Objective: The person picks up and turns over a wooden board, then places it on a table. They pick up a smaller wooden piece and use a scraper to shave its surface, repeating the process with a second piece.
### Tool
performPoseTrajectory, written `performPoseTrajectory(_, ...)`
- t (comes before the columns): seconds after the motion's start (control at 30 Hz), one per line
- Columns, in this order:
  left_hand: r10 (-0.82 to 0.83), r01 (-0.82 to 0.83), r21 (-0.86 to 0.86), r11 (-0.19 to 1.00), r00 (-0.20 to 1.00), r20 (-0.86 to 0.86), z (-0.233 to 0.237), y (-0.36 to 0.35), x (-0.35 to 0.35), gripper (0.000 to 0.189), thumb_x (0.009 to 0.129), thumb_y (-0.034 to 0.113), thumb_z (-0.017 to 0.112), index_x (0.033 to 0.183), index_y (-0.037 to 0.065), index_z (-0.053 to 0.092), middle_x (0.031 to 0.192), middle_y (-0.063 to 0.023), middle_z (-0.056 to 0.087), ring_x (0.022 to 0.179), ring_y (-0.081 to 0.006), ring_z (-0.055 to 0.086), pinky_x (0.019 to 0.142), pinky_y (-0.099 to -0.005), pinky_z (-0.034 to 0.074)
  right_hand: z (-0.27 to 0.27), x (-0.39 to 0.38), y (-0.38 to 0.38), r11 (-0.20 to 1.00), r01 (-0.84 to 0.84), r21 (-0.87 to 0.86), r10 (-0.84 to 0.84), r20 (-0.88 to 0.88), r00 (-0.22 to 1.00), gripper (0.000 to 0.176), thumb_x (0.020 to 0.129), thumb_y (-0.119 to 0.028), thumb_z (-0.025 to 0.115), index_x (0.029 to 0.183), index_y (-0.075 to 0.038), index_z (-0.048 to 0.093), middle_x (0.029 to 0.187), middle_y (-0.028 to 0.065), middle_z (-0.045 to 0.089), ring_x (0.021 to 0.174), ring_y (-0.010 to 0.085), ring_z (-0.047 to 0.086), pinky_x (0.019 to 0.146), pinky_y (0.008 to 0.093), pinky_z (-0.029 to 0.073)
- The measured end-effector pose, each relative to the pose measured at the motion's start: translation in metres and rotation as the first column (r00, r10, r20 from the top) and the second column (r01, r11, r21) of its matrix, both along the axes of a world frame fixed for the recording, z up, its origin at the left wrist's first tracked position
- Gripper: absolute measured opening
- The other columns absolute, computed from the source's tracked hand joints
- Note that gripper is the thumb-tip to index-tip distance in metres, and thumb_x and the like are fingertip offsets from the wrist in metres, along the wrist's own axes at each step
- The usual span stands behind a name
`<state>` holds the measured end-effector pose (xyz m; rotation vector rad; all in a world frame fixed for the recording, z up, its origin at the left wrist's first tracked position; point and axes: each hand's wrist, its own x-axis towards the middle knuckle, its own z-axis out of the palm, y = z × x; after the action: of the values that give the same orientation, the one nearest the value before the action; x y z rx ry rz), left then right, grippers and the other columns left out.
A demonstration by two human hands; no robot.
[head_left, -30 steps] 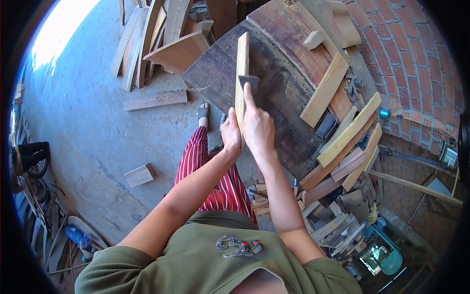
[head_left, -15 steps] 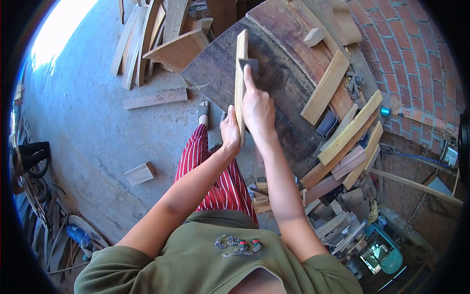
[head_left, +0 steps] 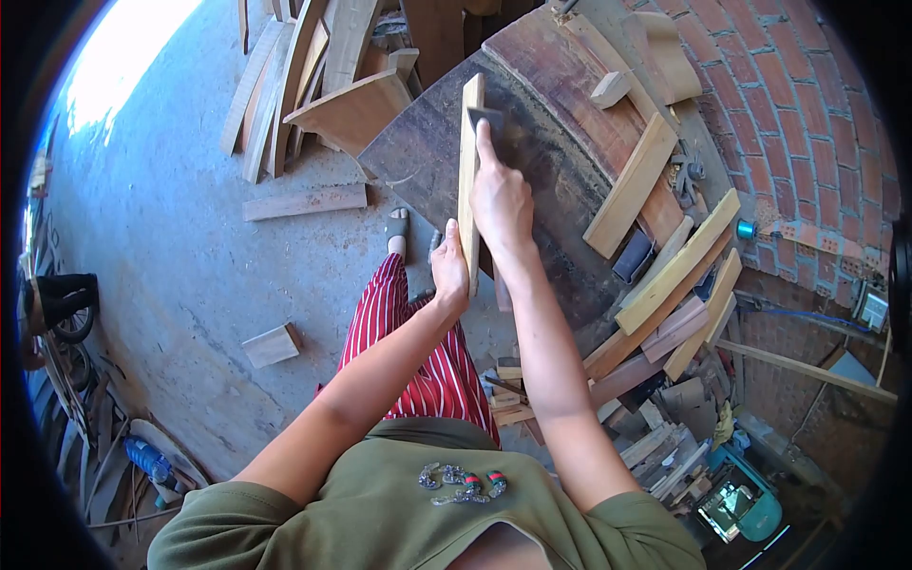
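Just gripping the near end of a pale wood strip [head_left: 467, 166] with the left hand [head_left: 450, 269], prob to steady it over the dark tabletop [head_left: 413, 152]. Pinching a dark block [head_left: 495, 119] by its side in the right hand [head_left: 503, 203], forefinger on top, maybe for pressure.

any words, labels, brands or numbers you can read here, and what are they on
No text can be read.
Glittery raised design on the olive-green shirt: possibly lettering, too unclear to read.
Blue plastic bottle: too small and blurred to read any label.
Long pale wood strip and dark flat block: no writing visible.
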<state>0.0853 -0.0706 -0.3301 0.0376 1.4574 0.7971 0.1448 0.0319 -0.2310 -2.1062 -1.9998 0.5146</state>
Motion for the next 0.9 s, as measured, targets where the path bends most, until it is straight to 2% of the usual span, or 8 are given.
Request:
performPoseTrajectory(0.1,0.166,-0.175,0.119,0.977,0.982,0.085,-0.011,-0.001,0.01,0.058,0.098,0.053,0.047,0.087,0.0,0.066,0.068,-0.0002,0.054,0.06,-0.0094,0.045,0.055,-0.0303,0.039,0.012,-0.001,-0.041,0.992,-0.01,-0.129,0.014,0.035,0.999,0.067,0.087,-0.006,0.053,0.15,-0.013,0.029,0.069,0.0255,0.064,0.068,0.0405,0.068,0.062,0.0515,0.053)
performPoseTrajectory(0.17,0.158,-0.164,0.105,0.981,0.986,0.058,-0.007,-0.002,0.007,0.058,0.098,0.053,0.047,0.088,-0.001,0.067,0.071,-0.0009,0.057,0.062,-0.0096,0.047,0.057,-0.0293,0.04,0.013,-0.002,-0.036,0.991,-0.013,-0.132,0.018,0.038,0.999,0.065,0.088,-0.006,0.051,0.15,-0.013,0.03,0.07,0.026,0.064,0.068,0.0413,0.068,0.062,0.0513,0.054)
performPoseTrajectory(0.23,-0.029,0.029,0.002,1.0,0.999,0.013,-0.002,-0.003,-0.002,0.06,0.099,0.053,0.046,0.09,-0.001,0.068,0.073,-0.0017,0.059,0.064,-0.009,0.049,0.06,-0.0284,0.042,0.002,-0.002,0.0,0.999,0.008,-0.043,-0.007,0.019,1.0,0.062,0.089,-0.006,0.049,0.148,-0.011,0.032,0.073,0.0268,0.065,0.071,0.0423,0.068,0.064,0.0519,0.054)
performPoseTrajectory(0.3,-0.018,0.018,-0.002,1.0,1.0,-0.015,0.003,-0.002,0.0,0.06,0.098,0.054,0.047,0.089,-0.001,0.068,0.072,-0.002,0.059,0.063,-0.0091,0.048,0.059,-0.0284,0.041,0.007,-0.003,0.031,1.0,0.025,-0.006,-0.025,-0.002,1.0,0.058,0.09,-0.008,0.049,0.146,-0.011,0.036,0.074,0.0279,0.065,0.075,0.0438,0.067,0.067,0.0534,0.054)
performPoseTrajectory(0.47,0.038,-0.038,0.015,0.999,0.999,0.023,-0.003,0.0,0.002,0.058,0.098,0.053,0.048,0.083,0.001,0.067,0.068,-0.0007,0.056,0.059,-0.0094,0.045,0.055,-0.029,0.038,0.017,0.001,-0.013,0.982,0.006,-0.189,0.004,0.052,0.999,0.061,0.091,-0.009,0.047,0.149,-0.017,0.032,0.076,0.0277,0.065,0.076,0.0413,0.068,0.067,0.0529,0.054)
performPoseTrajectory(0.63,0.017,-0.02,0.069,0.997,0.999,0.041,-0.003,-0.002,0.0,0.056,0.099,0.051,0.047,0.083,0.001,0.067,0.065,0.0002,0.056,0.057,-0.0086,0.045,0.053,-0.029,0.038,0.016,0.0,-0.01,0.984,-0.005,-0.178,0.015,0.055,0.998,0.062,0.091,-0.009,0.048,0.149,-0.017,0.031,0.075,0.0265,0.065,0.074,0.0416,0.068,0.067,0.0515,0.054)
performPoseTrajectory(0.8,0.098,-0.106,0.109,0.988,0.992,0.076,-0.008,-0.003,0.004,0.054,0.1,0.048,0.046,0.097,-0.001,0.068,0.081,-0.0019,0.064,0.069,-0.0091,0.053,0.063,-0.0273,0.045,0.01,-0.001,-0.052,0.994,0.02,-0.111,-0.019,0.007,1.0,0.063,0.09,-0.009,0.051,0.15,-0.016,0.031,0.069,0.0239,0.064,0.069,0.0423,0.067,0.063,0.0519,0.053)
performPoseTrajectory(0.9,0.118,-0.139,0.144,0.98,0.983,0.143,-0.005,-0.004,0.005,0.053,0.101,0.048,0.046,0.098,0.0,0.068,0.082,-0.0023,0.064,0.069,-0.009,0.053,0.063,-0.0275,0.045,0.007,0.002,-0.042,0.992,0.003,-0.124,-0.001,0.018,1.0,0.062,0.09,-0.008,0.051,0.149,-0.015,0.032,0.069,0.0245,0.064,0.068,0.0425,0.067,0.061,0.0523,0.054)
